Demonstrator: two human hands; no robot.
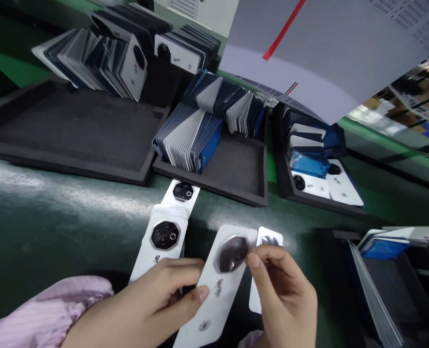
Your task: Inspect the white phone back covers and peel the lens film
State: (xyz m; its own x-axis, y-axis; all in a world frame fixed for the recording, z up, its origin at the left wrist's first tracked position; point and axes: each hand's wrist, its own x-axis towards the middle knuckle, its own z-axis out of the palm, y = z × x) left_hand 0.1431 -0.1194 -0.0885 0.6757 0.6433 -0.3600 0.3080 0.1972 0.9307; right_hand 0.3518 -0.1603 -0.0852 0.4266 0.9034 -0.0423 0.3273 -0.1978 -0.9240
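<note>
A dark green workbench point(54, 227) stretches in front of me, with three black foam trays along its far edge. The left tray point(72, 130) carries a fanned row of phone back covers point(94, 60), the middle tray point(236, 169) a thick blue-and-grey stack point(196, 135), and the right tray point(290, 188) a few loose covers. Two white covers point(165, 237) lie overlapped on the bench, just left of the one I am working on.

My left hand point(156, 304) pinches a third white back cover point(217, 285) by its lower edge, thumb on top. My right hand point(283, 295) closes thumb and forefinger at the rim of its dark camera ring point(231, 252). A fourth cover point(265, 256) shows behind my right hand.

To do this well, I judge I should brace the cover firmly and lift only at the ring's edge.
</note>
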